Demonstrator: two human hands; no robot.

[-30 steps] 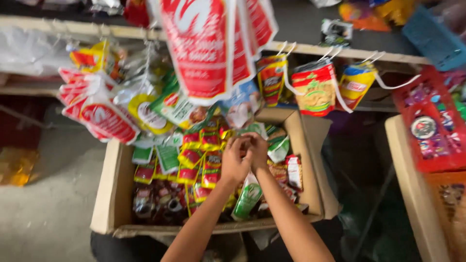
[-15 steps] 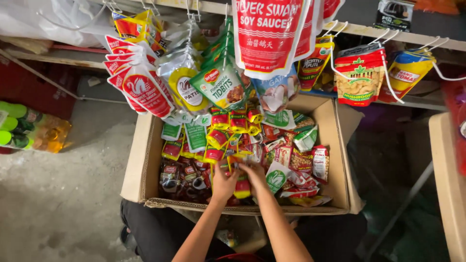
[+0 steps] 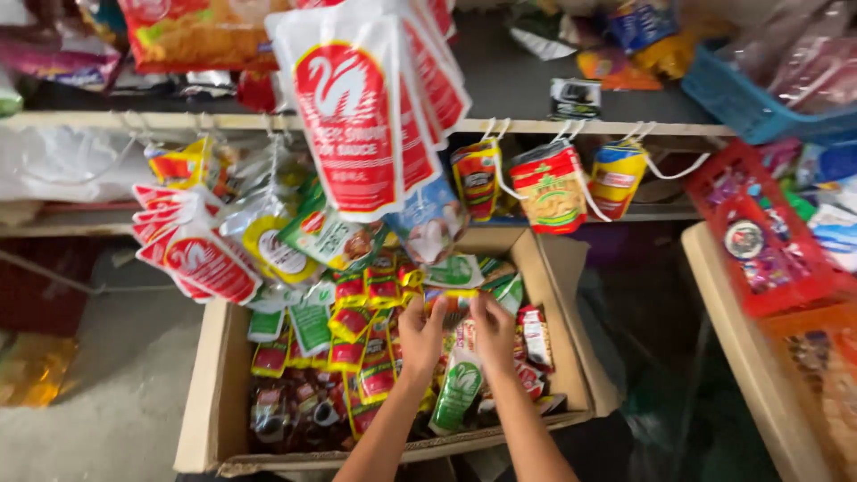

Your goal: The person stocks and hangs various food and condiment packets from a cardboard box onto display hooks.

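While both hands meet over one open cardboard box (image 3: 203, 393), the left hand (image 3: 421, 332) and the right hand (image 3: 494, 328) together pinch a small yellow-edged sachet strip (image 3: 453, 303) above the box's middle. Contents: many red, green and dark sachets, too crowded to count. Hanging from the shelf rail (image 3: 107, 120) above: one bunch of large red-and-white pouches (image 3: 348, 116) and three small packets (image 3: 553, 183) on white loops. At right: one red basket (image 3: 768, 236).

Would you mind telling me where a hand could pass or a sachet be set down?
The cardboard box is packed with sachets around both hands; hanging packets crowd above. Bare patches: the concrete floor left of the box, and the dark gap right of it.
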